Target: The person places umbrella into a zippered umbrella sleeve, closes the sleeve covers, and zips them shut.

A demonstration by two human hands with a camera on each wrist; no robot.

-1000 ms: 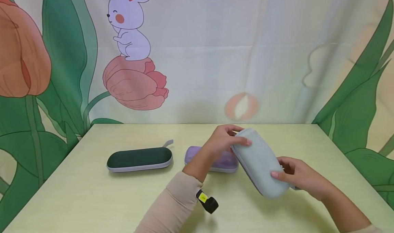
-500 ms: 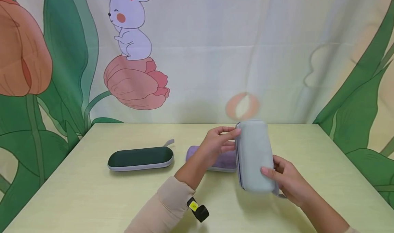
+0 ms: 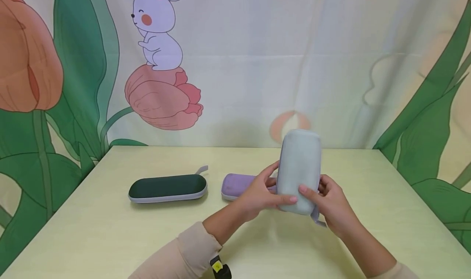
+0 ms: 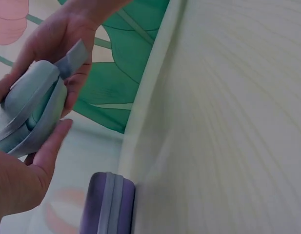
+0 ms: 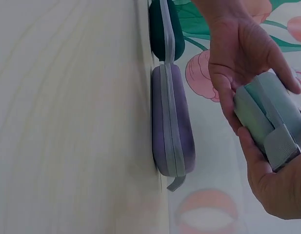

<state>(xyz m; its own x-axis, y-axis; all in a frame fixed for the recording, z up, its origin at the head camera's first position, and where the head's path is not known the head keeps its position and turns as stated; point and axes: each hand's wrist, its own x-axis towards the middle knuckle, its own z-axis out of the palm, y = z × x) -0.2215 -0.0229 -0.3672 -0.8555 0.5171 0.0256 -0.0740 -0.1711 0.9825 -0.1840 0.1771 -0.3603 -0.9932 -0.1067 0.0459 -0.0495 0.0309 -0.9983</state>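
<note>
Both hands hold a pale grey-green zip case [image 3: 299, 164] nearly upright above the table. My left hand [image 3: 257, 195] grips its left side, thumb lying across the lower front. On the right, my right hand [image 3: 335, 207] grips the lower side with its thumb on the front. A grey strap [image 3: 317, 217] hangs from the case's bottom end. In the left wrist view, grey bands run around the case [image 4: 30, 105], with a strip of green showing between them. The fingers behind the case are partly hidden in the head view.
Behind my left hand lies a purple zip case [image 3: 237, 185], partly covered by that hand and the held case. A dark green case [image 3: 167, 187] with a grey strap lies farther left on the pale table [image 3: 92, 230]. A printed curtain [image 3: 239, 66] hangs behind the table.
The pale case has turned from leaning to nearly upright and moved left and up. My left hand slid from its upper end to its lower left side; my right hand moved left with it.
</note>
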